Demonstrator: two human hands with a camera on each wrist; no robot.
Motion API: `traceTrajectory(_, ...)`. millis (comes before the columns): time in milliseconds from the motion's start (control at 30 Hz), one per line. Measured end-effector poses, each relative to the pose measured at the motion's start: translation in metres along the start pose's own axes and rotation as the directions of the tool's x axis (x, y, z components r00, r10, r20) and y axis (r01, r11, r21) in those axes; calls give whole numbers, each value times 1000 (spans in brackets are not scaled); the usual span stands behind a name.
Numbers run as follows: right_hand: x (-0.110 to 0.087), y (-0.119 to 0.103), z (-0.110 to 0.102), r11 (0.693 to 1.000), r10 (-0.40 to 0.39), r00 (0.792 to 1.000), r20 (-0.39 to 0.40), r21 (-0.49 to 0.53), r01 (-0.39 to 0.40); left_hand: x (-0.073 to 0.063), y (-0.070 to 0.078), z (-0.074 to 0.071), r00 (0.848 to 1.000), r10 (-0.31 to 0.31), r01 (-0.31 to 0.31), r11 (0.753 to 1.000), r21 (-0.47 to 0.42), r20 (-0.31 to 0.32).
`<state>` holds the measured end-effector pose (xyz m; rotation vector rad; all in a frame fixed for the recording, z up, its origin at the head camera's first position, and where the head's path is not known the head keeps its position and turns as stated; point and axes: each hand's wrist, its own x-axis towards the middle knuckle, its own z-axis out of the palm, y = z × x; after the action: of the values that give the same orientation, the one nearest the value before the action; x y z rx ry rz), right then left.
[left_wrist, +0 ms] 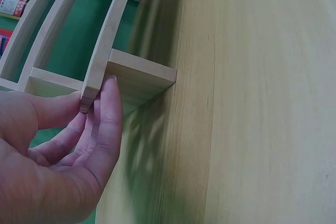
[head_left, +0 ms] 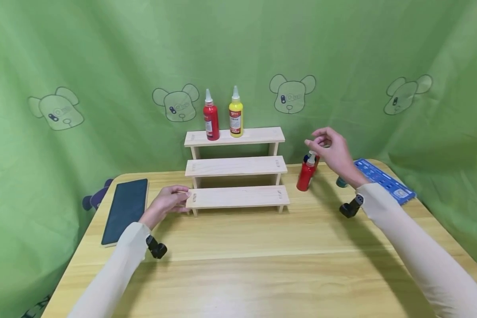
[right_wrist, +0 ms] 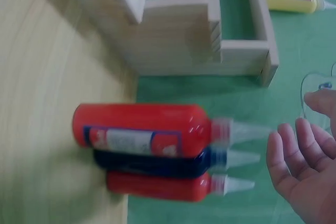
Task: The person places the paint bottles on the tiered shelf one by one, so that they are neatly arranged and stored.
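A three-tier wooden shelf rack (head_left: 238, 197) stands at the back of the table. My left hand (head_left: 168, 202) pinches the left end of its lowest board (left_wrist: 101, 59), thumb on top and fingers underneath. On the top tier stand a red squeeze bottle (head_left: 211, 121) and a yellow squeeze bottle (head_left: 236, 118). Right of the rack, my right hand (head_left: 335, 152) hovers just above a front red bottle (right_wrist: 142, 124), holding nothing, its fingers loosely bent. A dark blue bottle (right_wrist: 152, 163) and another red bottle (right_wrist: 157, 186) stand behind that one, partly hidden. All have pointed whitish nozzles.
A dark notebook (head_left: 126, 211) lies at the table's left. At the right are a blue printed board (head_left: 385, 181) and a small green object (head_left: 341, 182), partly hidden by my right wrist. A green curtain (head_left: 238, 44) hangs behind the table (head_left: 238, 282).
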<state>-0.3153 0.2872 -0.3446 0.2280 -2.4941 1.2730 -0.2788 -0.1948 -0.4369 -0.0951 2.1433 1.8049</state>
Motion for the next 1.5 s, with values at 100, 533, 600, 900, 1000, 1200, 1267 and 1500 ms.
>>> traceTrajectory(100,-2,8,-3,1000,3,1000,-14,-25,-4,-1,-1,-1,1000,-6,6,1000,-5,-9)
traceTrajectory(533,-15,33,-3,997,34,999,20,-67,-33,1,-1,0,1000,-24,24,1000,-10,-17)
traceTrajectory(600,-15,37,-1,997,39,998,39,-71,-36,0,-1,0,1000,-18,18,1000,-9,-12)
traceTrajectory(900,-21,48,6,996,70,990,124,-62,-62,1,-3,0,1000,-17,17,1000,-11,-10)
traceTrajectory(1000,-22,51,8,996,67,988,142,-64,-58,1,-2,-1,1000,-16,16,1000,-13,-10)
traceTrajectory(1200,-26,57,8,996,73,985,157,-69,-63,1,-2,-1,1000,-11,11,1000,-9,-9)
traceTrajectory(1267,-28,59,9,995,87,983,165,-62,-77,1,-2,-1,1000,-11,10,1000,-5,-9)
traceTrajectory(1500,-35,68,14,993,112,978,178,-66,-101,2,-4,-1,1000,-12,12,1000,-2,-14)
